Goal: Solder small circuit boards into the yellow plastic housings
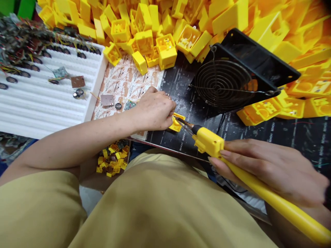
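Observation:
My right hand point(269, 168) is closed around a yellow soldering iron point(210, 141). The iron's dark tip points left and meets a small yellow plastic housing point(178, 124) on the black bench mat. Curled over that housing's left side is my left hand point(157, 108), its fingertips pinched at the edge and partly hidden under the hand. Just left of the hand lie a small green circuit board point(130, 104), a round black speaker-like part point(118, 106) and a grey-brown square plate point(107, 100).
A black fan point(224, 75) with a wire grille stands beyond my hands. Yellow housings point(144, 41) are heaped along the back and right. A ridged white foam tray point(49, 103) at left carries wired boards. Below the bench edge, a box holds small yellow pieces point(113, 158).

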`<state>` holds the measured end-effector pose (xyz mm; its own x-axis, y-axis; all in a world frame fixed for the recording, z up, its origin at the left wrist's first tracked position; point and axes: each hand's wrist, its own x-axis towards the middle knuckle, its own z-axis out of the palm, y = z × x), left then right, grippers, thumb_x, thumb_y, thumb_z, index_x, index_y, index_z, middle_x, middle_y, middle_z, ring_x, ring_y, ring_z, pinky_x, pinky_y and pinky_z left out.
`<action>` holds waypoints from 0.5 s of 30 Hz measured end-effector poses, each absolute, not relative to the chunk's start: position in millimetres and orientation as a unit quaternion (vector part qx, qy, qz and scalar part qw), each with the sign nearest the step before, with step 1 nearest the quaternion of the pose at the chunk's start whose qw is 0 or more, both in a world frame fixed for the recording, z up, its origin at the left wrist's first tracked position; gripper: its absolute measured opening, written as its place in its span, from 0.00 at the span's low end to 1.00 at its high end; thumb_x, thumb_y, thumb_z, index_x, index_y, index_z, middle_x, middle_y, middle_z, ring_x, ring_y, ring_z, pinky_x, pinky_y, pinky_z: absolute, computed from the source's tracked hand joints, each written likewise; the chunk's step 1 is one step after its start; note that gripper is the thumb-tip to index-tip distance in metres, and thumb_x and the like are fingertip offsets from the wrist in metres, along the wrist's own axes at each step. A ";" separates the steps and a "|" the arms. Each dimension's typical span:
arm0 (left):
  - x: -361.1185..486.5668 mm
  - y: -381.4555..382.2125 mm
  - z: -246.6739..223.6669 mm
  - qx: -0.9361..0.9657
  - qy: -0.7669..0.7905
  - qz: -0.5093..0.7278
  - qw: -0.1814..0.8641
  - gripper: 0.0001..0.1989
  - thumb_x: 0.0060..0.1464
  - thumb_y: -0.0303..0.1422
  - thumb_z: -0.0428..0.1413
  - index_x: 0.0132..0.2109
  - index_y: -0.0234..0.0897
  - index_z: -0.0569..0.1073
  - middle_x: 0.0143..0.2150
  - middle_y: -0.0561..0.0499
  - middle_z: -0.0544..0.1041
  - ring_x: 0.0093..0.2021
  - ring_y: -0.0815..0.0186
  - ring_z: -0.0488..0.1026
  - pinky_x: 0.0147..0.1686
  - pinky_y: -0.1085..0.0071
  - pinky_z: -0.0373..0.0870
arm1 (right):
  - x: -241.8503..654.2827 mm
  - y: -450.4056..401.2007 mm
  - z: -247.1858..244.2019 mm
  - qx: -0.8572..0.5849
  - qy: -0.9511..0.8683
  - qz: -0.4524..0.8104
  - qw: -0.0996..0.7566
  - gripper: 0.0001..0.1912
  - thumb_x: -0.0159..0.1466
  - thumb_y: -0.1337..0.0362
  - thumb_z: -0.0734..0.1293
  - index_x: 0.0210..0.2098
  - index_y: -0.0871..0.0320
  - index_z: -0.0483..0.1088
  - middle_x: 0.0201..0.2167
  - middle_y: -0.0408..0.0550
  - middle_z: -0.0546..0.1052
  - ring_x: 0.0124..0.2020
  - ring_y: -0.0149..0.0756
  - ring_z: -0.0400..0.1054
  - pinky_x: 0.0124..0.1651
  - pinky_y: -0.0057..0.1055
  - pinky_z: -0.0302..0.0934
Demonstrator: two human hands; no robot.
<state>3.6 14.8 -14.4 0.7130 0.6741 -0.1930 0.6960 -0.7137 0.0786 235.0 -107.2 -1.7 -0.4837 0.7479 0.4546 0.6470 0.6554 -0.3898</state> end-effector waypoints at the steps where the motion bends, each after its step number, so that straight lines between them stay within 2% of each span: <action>1: 3.5 15.1 -14.6 0.923 0.371 -0.076 0.072 0.11 0.49 0.34 0.50 0.30 0.36 0.76 0.27 0.49 0.76 0.36 0.59 0.73 0.42 0.59 0.62 | 236.6 -109.1 -0.5 -0.426 -0.847 0.091 0.303 0.04 0.67 0.64 0.66 0.35 0.56 0.69 0.29 0.44 0.76 0.30 0.27 0.73 0.34 0.25 0.69; 8: 5.4 16.2 -14.6 0.922 0.372 -0.079 0.074 0.10 0.50 0.33 0.51 0.30 0.37 0.76 0.27 0.50 0.76 0.37 0.59 0.73 0.43 0.59 0.62 | 239.4 -116.7 -1.5 -0.456 -0.836 0.129 0.278 0.05 0.68 0.66 0.65 0.34 0.55 0.69 0.30 0.44 0.76 0.31 0.29 0.73 0.35 0.27 0.69; 12: -1.0 12.8 -13.2 0.917 0.384 -0.064 0.087 0.08 0.50 0.34 0.53 0.32 0.36 0.76 0.30 0.49 0.77 0.39 0.57 0.73 0.45 0.57 0.62 | 237.8 -114.7 -3.6 -0.478 -0.814 0.128 0.305 0.05 0.68 0.64 0.65 0.34 0.54 0.69 0.28 0.43 0.76 0.30 0.29 0.73 0.35 0.26 0.69; 15: -13.9 7.8 -13.7 0.911 0.392 0.000 0.130 0.08 0.54 0.34 0.53 0.34 0.37 0.76 0.35 0.49 0.79 0.40 0.59 0.73 0.48 0.57 0.62 | 241.9 -116.3 -8.8 -0.479 -0.803 0.126 0.333 0.04 0.69 0.60 0.65 0.39 0.54 0.69 0.29 0.44 0.77 0.30 0.29 0.74 0.34 0.25 0.70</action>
<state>-13.9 7.8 -13.7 0.6935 0.7132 -0.1024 0.7134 -0.6597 0.2364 241.9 -116.3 -8.8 -0.3200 0.8520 0.4143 0.6844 0.5103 -0.5208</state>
